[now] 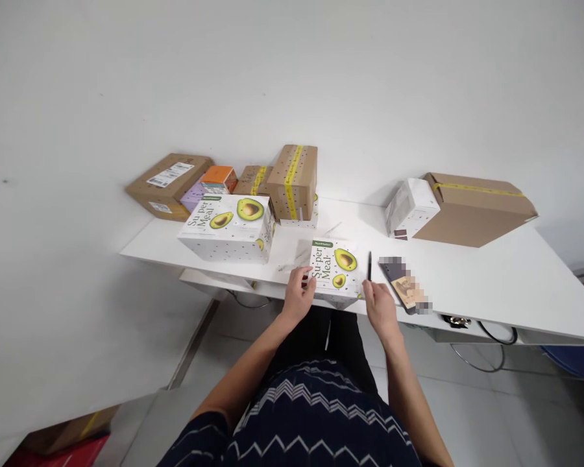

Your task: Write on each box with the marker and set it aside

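Two hands frame the small avocado-print box (335, 271) at the table's (491, 279) near edge: the left hand (299, 295) curls fingers onto its left side, while the right hand (380, 306) seemingly just touches its right corner, fingers loose. Steadying both sides evenly would keep it from sliding off.

The small flat white cardboard box (334, 269) carries green avocado pictures, black dots and dark lettering. The larger white cardboard box (228, 227) shows the same avocado print. The tall brown cardboard carton (292, 180) bears a yellow tape stripe. A slim black pen (369, 266) lies on the plain white counter (491, 279). The dark navy garment (302, 415) has white zigzag lines.
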